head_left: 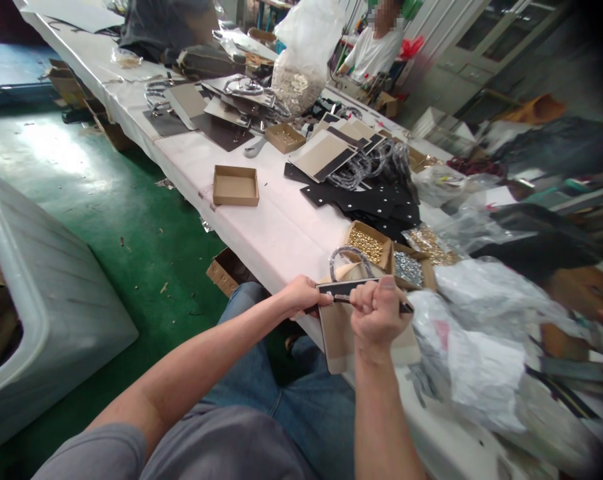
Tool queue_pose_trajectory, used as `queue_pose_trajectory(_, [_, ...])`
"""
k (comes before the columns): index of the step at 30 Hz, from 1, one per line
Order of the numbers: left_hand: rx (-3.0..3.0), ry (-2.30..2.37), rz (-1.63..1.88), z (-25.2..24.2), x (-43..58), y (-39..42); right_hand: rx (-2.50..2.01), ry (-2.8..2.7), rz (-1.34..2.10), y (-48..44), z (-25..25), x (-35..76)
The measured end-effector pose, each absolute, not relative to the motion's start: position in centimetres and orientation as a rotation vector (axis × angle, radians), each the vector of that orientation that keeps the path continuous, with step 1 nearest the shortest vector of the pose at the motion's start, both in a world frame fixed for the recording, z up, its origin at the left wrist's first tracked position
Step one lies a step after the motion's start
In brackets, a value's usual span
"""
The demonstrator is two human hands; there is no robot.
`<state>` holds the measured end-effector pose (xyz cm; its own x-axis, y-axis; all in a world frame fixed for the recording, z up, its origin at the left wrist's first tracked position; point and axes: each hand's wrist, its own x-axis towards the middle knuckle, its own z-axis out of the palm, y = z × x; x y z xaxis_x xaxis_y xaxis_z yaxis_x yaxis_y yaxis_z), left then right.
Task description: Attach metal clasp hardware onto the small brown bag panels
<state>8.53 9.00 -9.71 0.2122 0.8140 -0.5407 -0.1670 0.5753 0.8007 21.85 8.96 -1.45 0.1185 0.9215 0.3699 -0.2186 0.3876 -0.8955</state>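
Observation:
A beige bag panel [338, 337] with a black strip along its top and a plastic-wrapped loop handle [352, 252] is between my hands at the table's near edge. My left hand [302, 297] pinches the left end of the black strip. Closed in a fist, my right hand [378, 310] lies across the strip's right part. A thin, shiny, rod-like piece [342, 299] runs from this fist toward my left fingers; its kind is unclear. Just behind the panel stand a box of gold-coloured small hardware [365, 245] and a box of silver-coloured small hardware [408, 268].
On the white table [281, 233] lie an open cardboard box [235, 187], black studded strips [366, 203], stacked panels [324, 157] and scissors [254, 148]. Plastic bags [471, 333] crowd the right. A large grey bin [66, 320] stands left. Another person [376, 50] sits across.

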Motion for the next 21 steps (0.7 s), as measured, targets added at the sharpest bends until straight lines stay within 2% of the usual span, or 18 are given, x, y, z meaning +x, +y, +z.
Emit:
queue_pose_trajectory(7, [0.726, 1.027, 0.757, -9.4, 7.4, 8.7, -0.809, -1.141, 0.966, 9.3, -1.6, 21.9])
queue_pose_trajectory(21, [0.81, 1.24, 0.88, -10.3, 9.4, 7.8, -0.855, -1.208, 0.896, 7.9, -1.6, 20.7])
